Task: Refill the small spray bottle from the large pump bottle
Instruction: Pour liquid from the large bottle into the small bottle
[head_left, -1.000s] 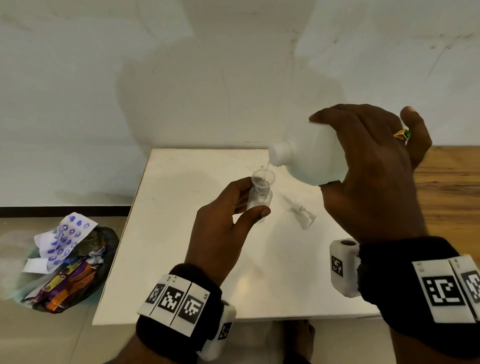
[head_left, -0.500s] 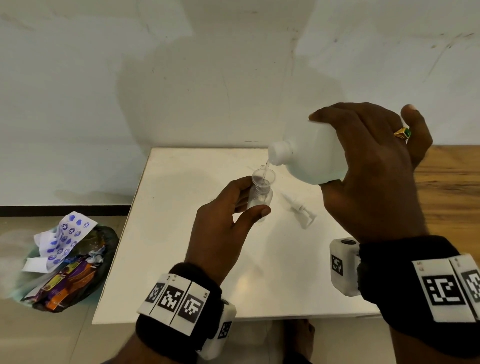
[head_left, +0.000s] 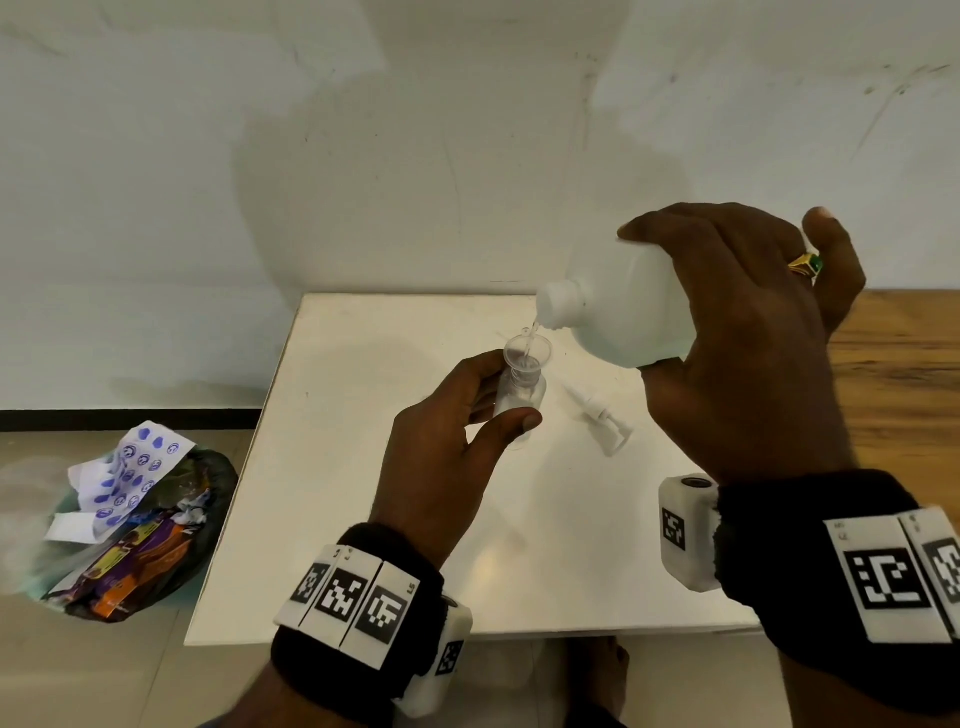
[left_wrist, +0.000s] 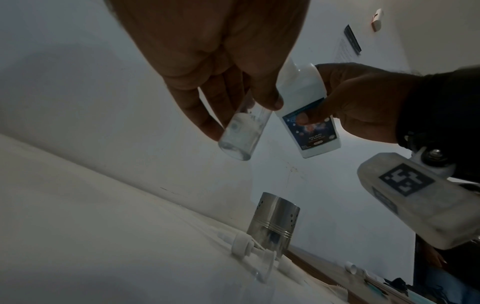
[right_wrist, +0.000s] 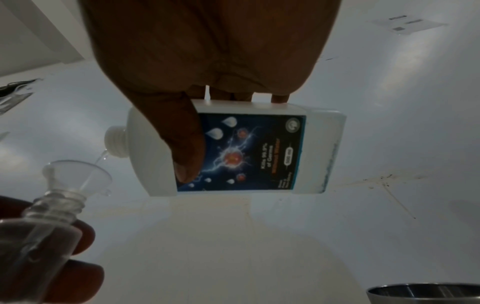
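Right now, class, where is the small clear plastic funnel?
In the head view, the small clear plastic funnel sits in the neck of the small clear spray bottle held by the left hand, under the large white bottle's spout.

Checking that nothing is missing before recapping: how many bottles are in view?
2. The small clear bottle is held in the left hand; the large white bottle is tilted in the right hand. Others may be hidden.

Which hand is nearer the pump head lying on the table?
Left. The left hand sits just beside the pump head; the right hand is raised above it.
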